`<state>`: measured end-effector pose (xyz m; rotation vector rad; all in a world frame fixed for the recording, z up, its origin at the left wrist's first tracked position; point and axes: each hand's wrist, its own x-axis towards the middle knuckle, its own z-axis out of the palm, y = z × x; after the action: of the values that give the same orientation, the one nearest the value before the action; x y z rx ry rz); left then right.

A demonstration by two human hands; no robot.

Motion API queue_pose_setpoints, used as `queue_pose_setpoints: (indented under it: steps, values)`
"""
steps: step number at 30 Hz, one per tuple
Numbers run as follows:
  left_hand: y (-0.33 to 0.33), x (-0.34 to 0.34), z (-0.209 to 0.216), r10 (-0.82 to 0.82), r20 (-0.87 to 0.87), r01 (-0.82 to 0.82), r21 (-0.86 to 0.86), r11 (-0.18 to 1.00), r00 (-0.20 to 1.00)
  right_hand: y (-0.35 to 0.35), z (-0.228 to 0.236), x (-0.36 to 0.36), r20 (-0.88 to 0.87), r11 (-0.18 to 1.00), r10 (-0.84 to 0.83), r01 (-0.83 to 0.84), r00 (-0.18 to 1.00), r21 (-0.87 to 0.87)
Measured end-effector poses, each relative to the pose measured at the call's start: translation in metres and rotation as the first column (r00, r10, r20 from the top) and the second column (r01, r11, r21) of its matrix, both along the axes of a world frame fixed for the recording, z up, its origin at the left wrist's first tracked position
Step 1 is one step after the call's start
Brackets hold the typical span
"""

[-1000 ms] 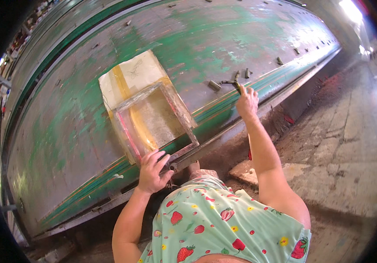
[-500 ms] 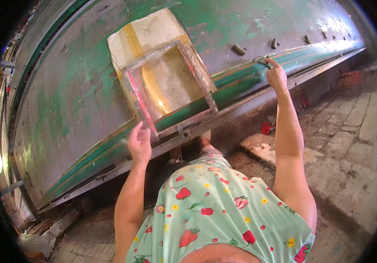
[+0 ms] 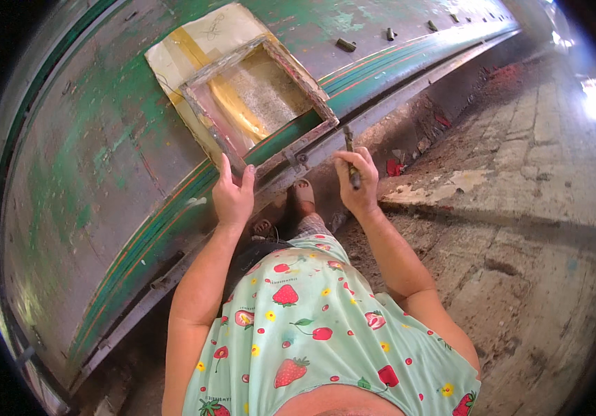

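Observation:
A worn rectangular wooden frame [image 3: 270, 154] lies tilted on the long table's near edge, with yellow tape and a pale, cloudy surface showing inside it. My left hand [image 3: 234, 197] is at its near-left corner, thumb and fingers apart on either side of that corner; whether they touch the wood I cannot tell. To the right of the frame, my right hand [image 3: 359, 182] is closed round a dark, stained stick-like tool [image 3: 349, 142], held nearly upright. Its exact kind is not clear.
A white board [image 3: 208, 35] with yellow tape sits behind the frame. Several dark short cylinders [image 3: 346, 44] line the far right of the green-stained table [image 3: 104, 159]. Below the metal edge rail [image 3: 409, 93] are a rough brick floor [image 3: 520, 187] and red scraps [image 3: 394, 167].
My right hand has come left and nearer from the table's right edge, bringing the stick-like tool beside the frame. My left hand has shifted up to the frame's near corner.

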<state>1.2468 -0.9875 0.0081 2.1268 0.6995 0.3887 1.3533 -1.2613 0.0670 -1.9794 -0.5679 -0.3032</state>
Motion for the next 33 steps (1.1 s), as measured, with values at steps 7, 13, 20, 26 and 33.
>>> queue_pose_setpoints:
  steps: [7, 13, 20, 26, 33]
  values:
    - [-0.002, 0.0, 0.005, -0.013, 0.002, 0.013, -0.004, 1.0, 1.0, 0.022, 0.03, -0.044, 0.506, 0.996, 0.009, -0.053, 0.862, 0.073]
    - [0.0, 0.001, 0.006, -0.006, -0.007, 0.005, -0.022, 1.0, 1.0, 0.04, -0.016, -0.04, 0.044, 0.922, 0.184, -0.157, 0.982, -0.353]
    - [-0.001, 0.0, 0.001, -0.001, 0.009, 0.001, -0.026, 1.0, 1.0, 0.028, 0.056, -0.019, 0.412, 0.995, 0.1, -0.091, 0.906, -0.042]
    - [-0.003, -0.001, 0.006, 0.018, -0.038, -0.019, -0.047, 0.999, 0.999, 0.028, 0.007, -0.037, 0.225, 0.95, 0.284, -0.24, 0.932, -0.201]
    - [-0.002, 0.0, 0.004, 0.039, -0.039, -0.042, -0.075, 0.996, 0.998, 0.031, 0.019, -0.017, 0.114, 0.971, 0.224, -0.212, 0.968, -0.11]
